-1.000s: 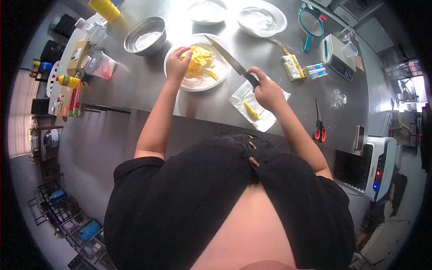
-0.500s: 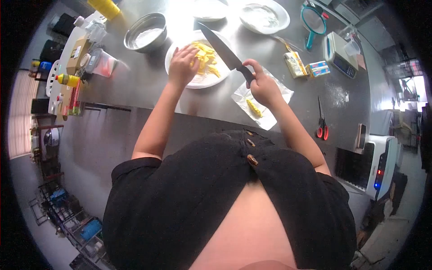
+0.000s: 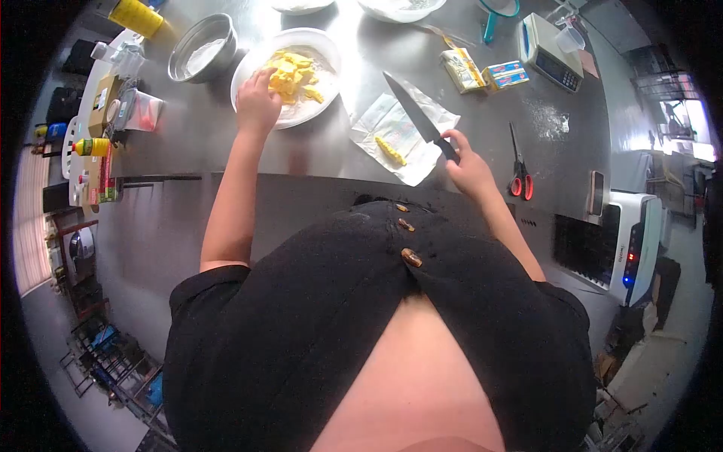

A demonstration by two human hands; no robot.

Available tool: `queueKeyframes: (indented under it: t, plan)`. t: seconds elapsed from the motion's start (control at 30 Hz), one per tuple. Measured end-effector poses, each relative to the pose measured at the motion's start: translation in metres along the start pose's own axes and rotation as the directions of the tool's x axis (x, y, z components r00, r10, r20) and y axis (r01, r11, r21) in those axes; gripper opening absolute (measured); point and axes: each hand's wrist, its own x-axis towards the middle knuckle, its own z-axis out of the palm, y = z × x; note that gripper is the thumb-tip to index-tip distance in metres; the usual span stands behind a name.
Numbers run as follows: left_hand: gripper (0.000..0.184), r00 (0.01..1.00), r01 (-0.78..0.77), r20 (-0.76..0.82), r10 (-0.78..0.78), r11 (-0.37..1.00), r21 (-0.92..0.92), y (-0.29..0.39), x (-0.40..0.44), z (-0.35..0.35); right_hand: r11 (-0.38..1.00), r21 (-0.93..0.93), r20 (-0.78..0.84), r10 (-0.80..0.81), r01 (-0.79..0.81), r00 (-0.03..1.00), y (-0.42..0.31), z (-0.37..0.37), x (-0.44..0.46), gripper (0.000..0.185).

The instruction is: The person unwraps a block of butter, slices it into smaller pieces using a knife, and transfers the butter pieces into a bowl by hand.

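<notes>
My left hand [image 3: 258,102] is at the left side of a white bowl [image 3: 331,56], its fingers touching yellow butter pieces [image 3: 294,73] that lie on white powder; whether it grips any is unclear. My right hand [image 3: 471,169] is closed on the black handle of a large knife [image 3: 413,109]. The blade points up and left over a white paper wrapper [image 3: 433,113]. On that wrapper lies a small yellow strip of butter [image 3: 391,151].
Beyond the hands are a metal bowl of powder [image 3: 232,41], butter packs [image 3: 462,70], a digital scale [image 3: 550,56] and a teal strainer [image 3: 489,26]. Scissors [image 3: 517,166] and a phone [image 3: 596,193] lie at the right. Containers [image 3: 139,109] stand at the left.
The knife has moved right and down, away from the bowl to over the wrapper, with my right hand. My left fingers now reach into the butter pieces. The whole view has shifted.
</notes>
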Motion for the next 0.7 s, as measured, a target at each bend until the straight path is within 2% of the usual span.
queueKeyframes:
  t: [0.03, 0.07, 0.13, 0.2, 0.23, 0.27, 0.3, 0.4, 0.47, 0.5, 0.57, 0.7]
  plan:
    - [0.029, 0.983, -0.116, -0.148, 0.112, 0.993, -0.016, 0.008, 0.001, -0.001, 1.0, 0.005, -0.002, 0.002, -0.002, 1.0, 0.004, -0.001, -0.004, 0.054]
    - [0.029, 0.982, -0.122, -0.145, 0.118, 0.992, -0.015, 0.016, 0.0, -0.001, 0.998, -0.05, 0.048, 0.041, -0.038, 0.998, 0.007, -0.001, -0.008, 0.055]
    - [0.027, 0.933, -0.358, -0.099, 0.346, 0.915, -0.184, 0.056, -0.004, -0.013, 0.99, -0.121, 0.12, 0.081, -0.066, 0.989, 0.011, -0.001, -0.014, 0.056]
    - [0.027, 0.885, -0.376, 0.103, 0.455, 0.826, -0.42, 0.091, -0.02, -0.004, 0.991, -0.125, 0.135, 0.059, -0.042, 0.989, 0.018, 0.002, -0.017, 0.056]
    - [0.026, 0.821, -0.352, 0.263, 0.508, 0.811, -0.467, 0.108, -0.031, 0.005, 0.991, -0.134, 0.147, 0.035, -0.015, 0.988, 0.021, 0.004, -0.017, 0.056]
    - [0.027, 0.679, -0.345, 0.44, 0.588, 0.784, -0.515, 0.118, -0.036, 0.022, 0.991, -0.131, 0.147, 0.034, -0.015, 0.989, 0.024, 0.005, -0.018, 0.056]
    - [0.029, 0.599, -0.373, 0.534, 0.596, 0.799, -0.473, 0.137, -0.04, 0.023, 0.991, -0.133, 0.164, 0.033, -0.011, 0.986, 0.026, 0.007, -0.017, 0.054]
    - [0.033, 0.544, -0.414, 0.568, 0.618, 0.786, -0.459, 0.156, -0.048, 0.045, 0.992, -0.125, 0.182, 0.032, -0.01, 0.983, 0.034, 0.012, -0.015, 0.052]
    - [0.035, 0.379, -0.373, 0.731, 0.568, 0.816, -0.441, 0.166, -0.046, 0.051, 0.993, -0.118, 0.186, 0.036, -0.014, 0.982, 0.038, 0.014, -0.015, 0.05]
    - [0.035, 0.376, -0.375, 0.731, 0.569, 0.815, -0.442, 0.165, -0.047, 0.057, 0.994, -0.11, 0.175, 0.021, -0.002, 0.984, 0.039, 0.016, -0.016, 0.049]
    - [0.032, 0.431, -0.435, 0.648, 0.628, 0.774, -0.46, 0.161, -0.053, 0.068, 0.995, -0.1, 0.165, 0.006, 0.01, 0.986, 0.043, 0.02, -0.016, 0.048]
    - [0.027, 0.459, -0.43, 0.612, 0.644, 0.764, -0.481, 0.157, -0.059, 0.077, 0.997, -0.082, 0.154, 0.017, -0.004, 0.988, 0.046, 0.02, -0.015, 0.048]
